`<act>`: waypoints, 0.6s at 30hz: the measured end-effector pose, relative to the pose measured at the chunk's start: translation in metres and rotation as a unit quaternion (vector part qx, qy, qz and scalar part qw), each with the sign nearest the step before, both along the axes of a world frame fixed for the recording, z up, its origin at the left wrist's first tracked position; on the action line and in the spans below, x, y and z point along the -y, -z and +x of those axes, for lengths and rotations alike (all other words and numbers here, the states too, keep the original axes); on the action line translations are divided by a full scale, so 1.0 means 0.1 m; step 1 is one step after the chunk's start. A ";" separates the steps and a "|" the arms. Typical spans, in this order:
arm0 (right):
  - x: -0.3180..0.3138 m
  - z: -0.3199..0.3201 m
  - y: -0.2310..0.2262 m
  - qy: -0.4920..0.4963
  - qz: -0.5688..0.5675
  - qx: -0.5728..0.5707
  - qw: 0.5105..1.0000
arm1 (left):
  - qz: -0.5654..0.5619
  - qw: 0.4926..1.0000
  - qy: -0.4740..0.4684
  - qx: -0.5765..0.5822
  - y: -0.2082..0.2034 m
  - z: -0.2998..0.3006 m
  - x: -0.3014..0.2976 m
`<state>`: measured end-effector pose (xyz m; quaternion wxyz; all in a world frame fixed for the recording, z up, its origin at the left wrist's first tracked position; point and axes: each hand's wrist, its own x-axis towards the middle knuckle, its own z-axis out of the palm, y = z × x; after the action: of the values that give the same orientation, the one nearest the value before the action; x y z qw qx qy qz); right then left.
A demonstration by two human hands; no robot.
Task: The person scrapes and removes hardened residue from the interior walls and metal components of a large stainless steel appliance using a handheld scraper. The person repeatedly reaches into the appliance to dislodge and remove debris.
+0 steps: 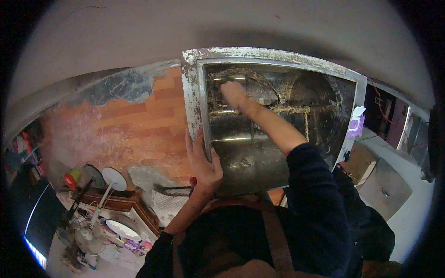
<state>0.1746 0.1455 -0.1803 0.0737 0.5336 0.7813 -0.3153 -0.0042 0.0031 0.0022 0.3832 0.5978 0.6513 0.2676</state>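
Crusted, dark and deep: the big metal box takes centre stage

Here it is, right in front of the person: a large box-shaped metal housing with a flaking grey-white rim (192, 97), orange-brown wood-pattern floor (143, 123) to its left and a plain grey wall (222, 23) beyond its far edge. And what a rim, mottled with dark patches where the coating has come away, slightly bowed along the top in this view! Inside, the dark, shiny metal interior (245, 160) throws back bright streaks of light, smudged and cloudy towards the right. Across the upper part run rough yellowish-brown crusted ridges (289, 110), one curving, others straight.

To the hands! The left hand (204, 167) straddles the rim's left side, fingers long on the outside, thumb inside. The right hand (233, 95) is in the upper left interior, fingers curled tightly together; whether they pinch anything, we can't tell. Smallest of all, a purple-and-white packet (356, 124) at the right edge.
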 end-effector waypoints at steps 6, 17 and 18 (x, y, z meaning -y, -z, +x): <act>0.04 -0.02 -0.16 -0.036 -0.004 -0.004 0.999 | -0.002 1.000 -0.007 0.000 0.02 -0.01 0.02; 0.00 0.24 0.12 -0.015 0.008 -0.035 0.999 | -0.009 1.000 -0.006 -0.009 0.01 -0.01 0.04; 0.10 0.21 0.09 -0.015 -0.002 -0.030 0.999 | -0.006 1.000 -0.009 -0.003 0.04 -0.02 0.06</act>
<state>0.1953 0.1358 -0.1891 0.0558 0.5116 0.7908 -0.3315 -0.0060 -0.0028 -0.0020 0.3827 0.5906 0.6591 0.2653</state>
